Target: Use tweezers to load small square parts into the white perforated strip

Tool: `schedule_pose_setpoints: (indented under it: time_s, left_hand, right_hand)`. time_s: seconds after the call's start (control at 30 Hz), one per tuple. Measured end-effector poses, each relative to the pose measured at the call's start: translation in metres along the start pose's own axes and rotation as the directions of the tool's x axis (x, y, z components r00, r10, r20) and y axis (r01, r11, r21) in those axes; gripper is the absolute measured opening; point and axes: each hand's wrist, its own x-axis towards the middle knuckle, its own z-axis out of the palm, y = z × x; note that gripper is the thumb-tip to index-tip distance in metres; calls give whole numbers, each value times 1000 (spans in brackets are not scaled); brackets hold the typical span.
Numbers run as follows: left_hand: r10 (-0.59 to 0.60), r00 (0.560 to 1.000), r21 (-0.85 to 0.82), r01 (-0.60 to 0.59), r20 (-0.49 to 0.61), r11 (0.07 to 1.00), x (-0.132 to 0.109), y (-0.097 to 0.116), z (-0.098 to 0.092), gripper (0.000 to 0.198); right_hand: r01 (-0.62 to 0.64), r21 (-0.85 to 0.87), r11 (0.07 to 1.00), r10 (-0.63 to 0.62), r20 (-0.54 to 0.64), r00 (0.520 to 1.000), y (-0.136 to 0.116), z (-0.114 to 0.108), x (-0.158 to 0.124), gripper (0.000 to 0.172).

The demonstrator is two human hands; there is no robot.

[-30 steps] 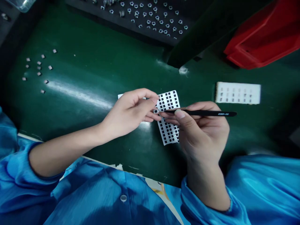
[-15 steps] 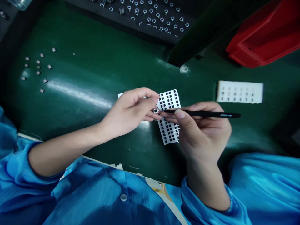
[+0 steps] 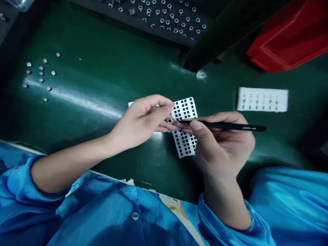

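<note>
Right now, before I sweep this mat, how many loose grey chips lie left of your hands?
11: small grey chips in a loose cluster on the green mat, well left of the left hand. They are tiny and some sit close together, so the count could be slightly off.

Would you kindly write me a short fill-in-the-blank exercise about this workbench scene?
The black tweezers are held in the person's ____ hand.
The left hand holds a white sheet punched with rows of ____ squares.
The plastic bin at the upper right is ____.
The sheet is above a ____ mat.

Missing words: right; black; red; green
</note>
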Motion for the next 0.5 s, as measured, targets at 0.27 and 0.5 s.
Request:
schedule_pose_setpoints:
  time_s: [0.27,0.5]
  left_hand:
    - [4,1000,-3,-4,-6,1000,0,1,0,11]
    - [3,1000,-3,-3,-4,1000,0,0,-1,11]
  right_hand:
    - [8,-27,1000,-8,-6,1000,-1,0,0,24]
    - [7,-3,1000,-7,4,1000,-1,0,0,23]
